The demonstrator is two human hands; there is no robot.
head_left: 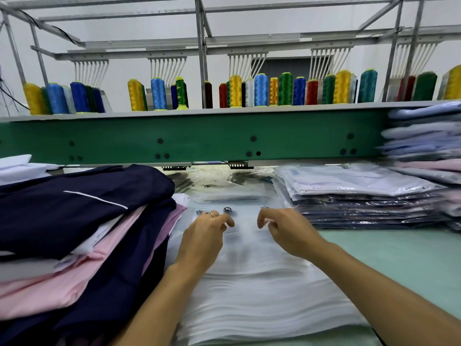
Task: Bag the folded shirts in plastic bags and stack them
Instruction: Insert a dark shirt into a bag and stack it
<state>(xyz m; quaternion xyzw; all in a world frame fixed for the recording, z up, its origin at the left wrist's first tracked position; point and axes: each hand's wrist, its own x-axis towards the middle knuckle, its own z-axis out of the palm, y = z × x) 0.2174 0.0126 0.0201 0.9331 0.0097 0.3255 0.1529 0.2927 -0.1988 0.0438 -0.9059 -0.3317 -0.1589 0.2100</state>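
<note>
A thick pile of empty clear plastic bags (259, 295) lies in front of me on the table. My left hand (207, 236) and my right hand (287, 231) hover over its far end with fingers curled, each seeming to pinch the top bag's edge. Unbagged folded shirts (82, 221) in navy, pink and white are heaped at my left. A stack of bagged shirts (356, 196) sits at the right, white ones on top of navy ones.
A green machine beam (199, 138) runs across the back, with coloured thread cones (259, 91) on the shelf above. More bagged shirts (429, 146) are piled high at the far right. The pale green tabletop (399, 258) shows at right.
</note>
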